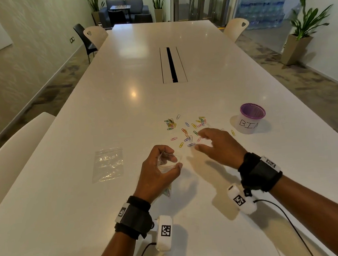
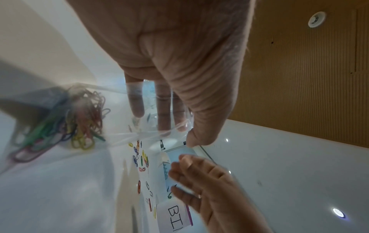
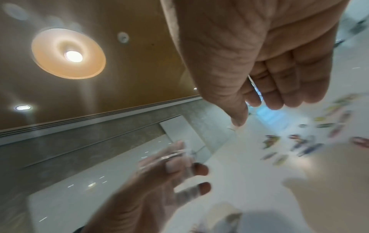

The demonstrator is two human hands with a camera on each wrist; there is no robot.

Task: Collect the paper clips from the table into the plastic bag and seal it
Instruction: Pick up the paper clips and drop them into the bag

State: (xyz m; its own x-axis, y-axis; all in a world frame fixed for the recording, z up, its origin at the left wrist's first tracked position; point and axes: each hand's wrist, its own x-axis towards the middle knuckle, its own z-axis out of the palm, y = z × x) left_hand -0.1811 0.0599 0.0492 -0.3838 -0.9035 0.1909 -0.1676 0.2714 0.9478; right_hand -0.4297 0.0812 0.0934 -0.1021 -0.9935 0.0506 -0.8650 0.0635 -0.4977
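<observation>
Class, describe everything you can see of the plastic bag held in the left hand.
The plastic bag is small, clear and crinkled. The left hand grips it near the top, fingers curled round its open mouth, just above the table. A tangle of coloured paper clips already lies inside. It is not sealed.

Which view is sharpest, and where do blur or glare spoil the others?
Head view: sharpest, with lamp glare on the table. Left wrist view: bagged paper clips smeared out of focus. Right wrist view: loose clips streaked by motion blur, ceiling lamp flaring.

The left hand (image 1: pixel 159 171) hides most of the plastic bag (image 1: pixel 169 157).
</observation>
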